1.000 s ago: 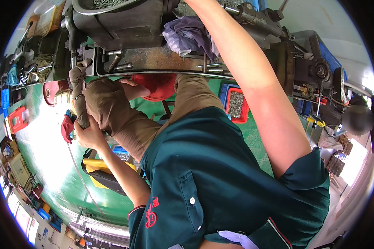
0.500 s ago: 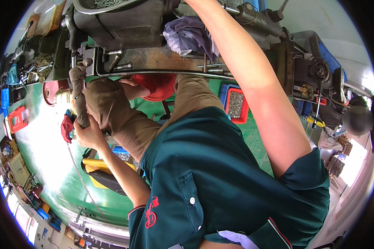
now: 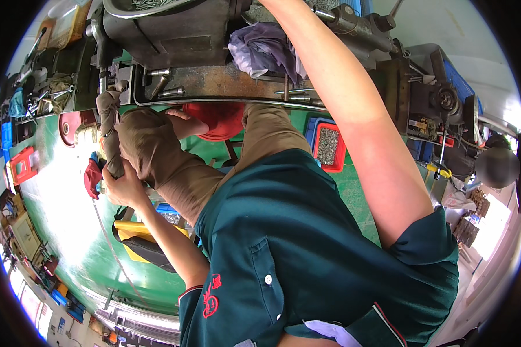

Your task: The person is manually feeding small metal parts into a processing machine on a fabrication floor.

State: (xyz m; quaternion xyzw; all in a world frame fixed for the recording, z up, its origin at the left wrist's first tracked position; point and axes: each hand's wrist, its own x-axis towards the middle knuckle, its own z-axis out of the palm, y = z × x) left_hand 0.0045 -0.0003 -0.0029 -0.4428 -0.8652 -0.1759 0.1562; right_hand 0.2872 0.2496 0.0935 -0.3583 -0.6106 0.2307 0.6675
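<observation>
My left hand (image 3: 123,186) is closed around the lower end of a long lever (image 3: 110,141) wrapped in brown-grey cloth. The lever hangs down from the left end of a dark machine (image 3: 171,46). A dark red cloth (image 3: 92,178) shows beside that hand. My right forearm (image 3: 353,115) reaches up over the machine bed, and the hand itself lies beyond the top edge, out of sight. Close to that forearm, a crumpled purple-grey rag (image 3: 261,49) rests on the machine.
A grey tray (image 3: 147,8) of small metal pins sits on top of the machine. Metal cylindrical tools (image 3: 171,92) lie on the rusty ledge (image 3: 214,81). Below are a red stool (image 3: 220,120) and a red bin (image 3: 330,146) of small parts. A yellow-and-black seat (image 3: 145,240) stands lower left.
</observation>
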